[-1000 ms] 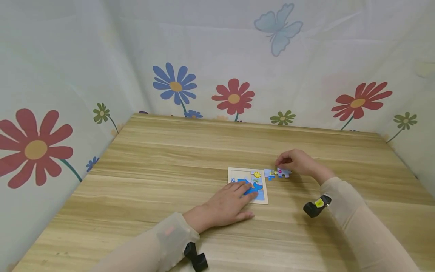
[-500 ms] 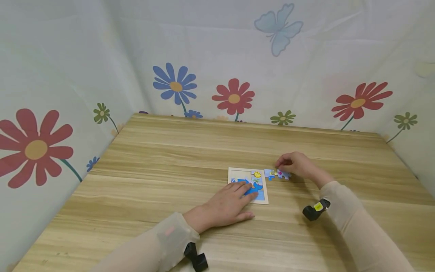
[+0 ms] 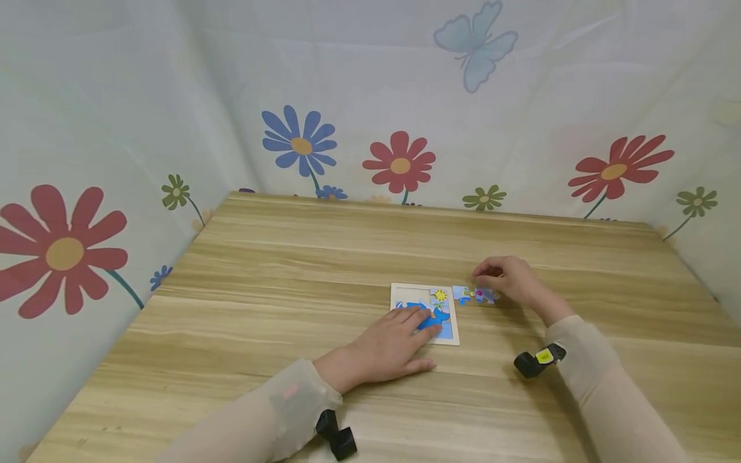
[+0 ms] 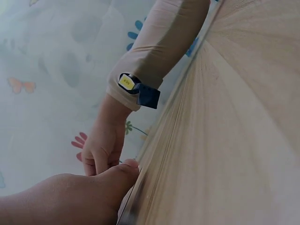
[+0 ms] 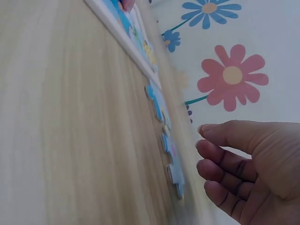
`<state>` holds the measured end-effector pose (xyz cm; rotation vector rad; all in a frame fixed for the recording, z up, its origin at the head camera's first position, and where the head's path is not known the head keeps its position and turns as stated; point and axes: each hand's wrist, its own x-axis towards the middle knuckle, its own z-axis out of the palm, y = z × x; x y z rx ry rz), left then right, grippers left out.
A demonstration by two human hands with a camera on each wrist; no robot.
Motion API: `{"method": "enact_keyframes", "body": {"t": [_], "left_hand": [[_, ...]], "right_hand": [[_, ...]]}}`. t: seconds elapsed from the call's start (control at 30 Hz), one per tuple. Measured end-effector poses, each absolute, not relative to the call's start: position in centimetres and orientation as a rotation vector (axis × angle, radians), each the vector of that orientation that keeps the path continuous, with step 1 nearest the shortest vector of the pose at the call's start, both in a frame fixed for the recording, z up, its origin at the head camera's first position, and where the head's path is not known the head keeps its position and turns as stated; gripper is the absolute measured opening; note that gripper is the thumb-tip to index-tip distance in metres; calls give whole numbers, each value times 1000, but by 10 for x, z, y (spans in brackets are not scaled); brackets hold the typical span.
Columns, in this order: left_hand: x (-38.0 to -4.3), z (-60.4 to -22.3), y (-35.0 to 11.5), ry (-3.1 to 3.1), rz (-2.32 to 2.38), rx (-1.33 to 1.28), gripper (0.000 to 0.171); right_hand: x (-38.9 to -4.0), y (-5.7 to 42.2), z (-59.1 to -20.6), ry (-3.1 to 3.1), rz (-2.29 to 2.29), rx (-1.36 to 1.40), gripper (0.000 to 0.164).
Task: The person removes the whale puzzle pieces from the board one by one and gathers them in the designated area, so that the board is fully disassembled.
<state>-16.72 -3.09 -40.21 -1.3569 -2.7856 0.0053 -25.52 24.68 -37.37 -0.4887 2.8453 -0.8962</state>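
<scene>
Head view: puzzle board (image 3: 456, 325) lies flat on the wood-grain table (image 3: 278, 263), pale frame, blue whale picture partly filled in. Sun-printed piece (image 3: 440, 295) sits inside the frame at 1 o'clock; bare tray floor shows at 11.

Left hand (image 3: 388, 347) comes in from 8 o'clock, palm down, fingers extended and resting over the whale — covering part of it, gripping nothing. Thumb lies off the frame, toward 6 o'clock.

Two loose pieces outside the board at 2 o'clock: blue-and-lilac piece (image 3: 461, 294) by the frame corner, pink-swirl piece (image 3: 485, 295) beyond it. They sit end to end.

Right hand (image 3: 509, 280) is further out at 2 o'clock, close by the swirl piece. Right wrist view: fingers loosely bent, thumb apart, nothing held — gap visible between fingertips and pieces.

Left wrist view: mostly left thumb and tabletop, right hand past it at 1 o'clock.

Beige sleeves both arms, black wrist camera (image 3: 337, 435) on the left one. White flowered cloth (image 3: 347, 71) behind, butterfly print (image 3: 476, 46) near 12.
</scene>
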Motion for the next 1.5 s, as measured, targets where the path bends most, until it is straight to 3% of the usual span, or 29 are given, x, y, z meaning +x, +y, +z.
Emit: {"method": "enact_keyframes", "body": {"t": [0.53, 1.5], "left_hand": [[-168, -403, -31, -2733, -27, -1341, 61], [-168, -406, -29, -2748, 10, -1345, 61]], "right_hand": [[-244, 223, -361, 2910, -949, -587, 16], [-232, 194, -384, 2868, -856, -758, 18]]}}
